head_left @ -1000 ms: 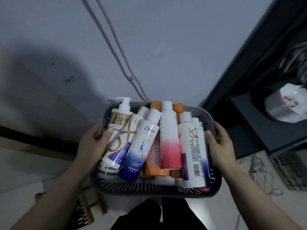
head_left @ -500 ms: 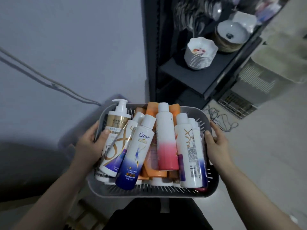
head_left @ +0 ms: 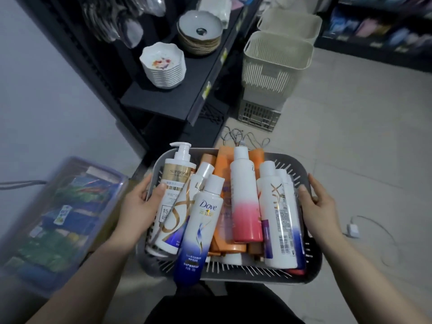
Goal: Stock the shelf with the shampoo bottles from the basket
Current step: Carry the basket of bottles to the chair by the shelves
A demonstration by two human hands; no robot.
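My left hand (head_left: 140, 206) grips left rim of basket (head_left: 257, 274), thumb hooked inside against pump bottle (head_left: 175, 183). My right hand (head_left: 320, 206) clamped on right rim, thumb over edge. Basket held in front of me above floor, full of shampoo bottles (head_left: 278, 218) lying flat: blue-and-white bottle (head_left: 201, 230) on top, pink-and-white bottle (head_left: 244, 206) beside it, orange bottles (head_left: 222, 164) beneath. Dark shelf (head_left: 163, 97) ahead on left, stack of bowls (head_left: 163, 66) on it. Beige bins (head_left: 275, 57) on floor beside shelf.

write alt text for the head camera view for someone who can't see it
A person's left hand and right hand grip the sides of a grey basket piled with shampoo bottles lying down, seen from above. Beyond it a dark shelf holds stacked white bowls, and beige bins stand on the floor.
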